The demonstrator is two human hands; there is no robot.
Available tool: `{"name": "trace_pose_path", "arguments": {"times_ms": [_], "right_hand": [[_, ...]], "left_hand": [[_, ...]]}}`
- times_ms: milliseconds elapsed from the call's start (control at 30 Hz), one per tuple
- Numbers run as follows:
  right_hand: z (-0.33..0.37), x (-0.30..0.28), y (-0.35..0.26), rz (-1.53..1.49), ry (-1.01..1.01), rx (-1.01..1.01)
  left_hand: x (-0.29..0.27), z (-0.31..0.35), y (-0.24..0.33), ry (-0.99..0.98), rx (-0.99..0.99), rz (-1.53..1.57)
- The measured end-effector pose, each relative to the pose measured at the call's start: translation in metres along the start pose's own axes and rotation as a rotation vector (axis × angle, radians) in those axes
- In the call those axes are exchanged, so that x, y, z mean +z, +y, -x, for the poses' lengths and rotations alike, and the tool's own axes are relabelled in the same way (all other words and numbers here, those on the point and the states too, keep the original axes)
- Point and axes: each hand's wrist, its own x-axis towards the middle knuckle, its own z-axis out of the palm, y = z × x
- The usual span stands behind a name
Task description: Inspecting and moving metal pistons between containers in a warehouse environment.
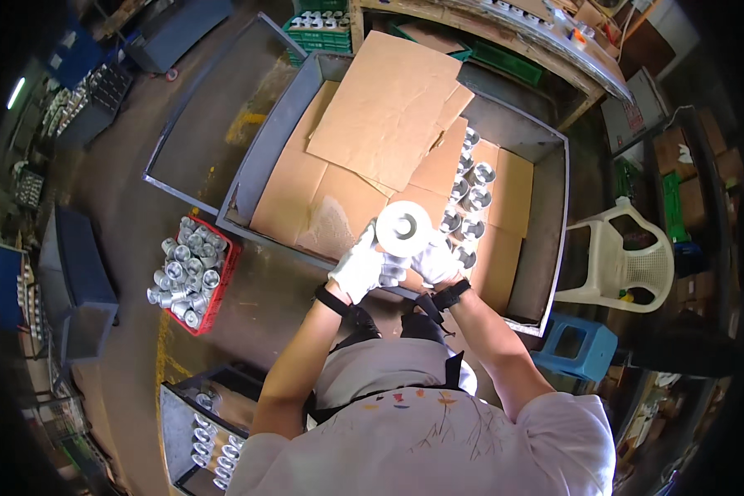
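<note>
I see the left hand [362, 266] and the right hand [438, 262], both gloved, curled around opposite sides of a bright round metal part [403, 230], which sits between them, touching both, above the near side of the grey bin [542, 223]. I judge this a checking step, calling next for a steady two-handed grip. Beyond lie similar metal parts [479, 198] and a cardboard sheet [384, 107].

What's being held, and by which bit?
A round, shiny silver metal part: white-gloved left hand at its lower left, white-gloved right hand at its lower right.
</note>
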Motion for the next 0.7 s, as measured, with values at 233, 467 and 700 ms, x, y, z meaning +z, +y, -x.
{"name": "trace_pose_path", "arguments": {"times_ms": [233, 467, 700], "right_hand": [[-0.001, 0.040, 0.068, 2.656, 0.381, -0.691], [-0.013, 0.076, 0.008, 2.813, -0.011, -0.446], [-0.018, 0.110, 0.078, 1.642, 0.322, -0.540]], "left_hand": [[0.008, 0.013, 0.016, 0.137, -0.001, -0.186], [0.025, 0.011, 0.033, 0.111, -0.228, 0.005], [0.043, 0.018, 0.028, 0.131, -0.179, 0.536]]}}
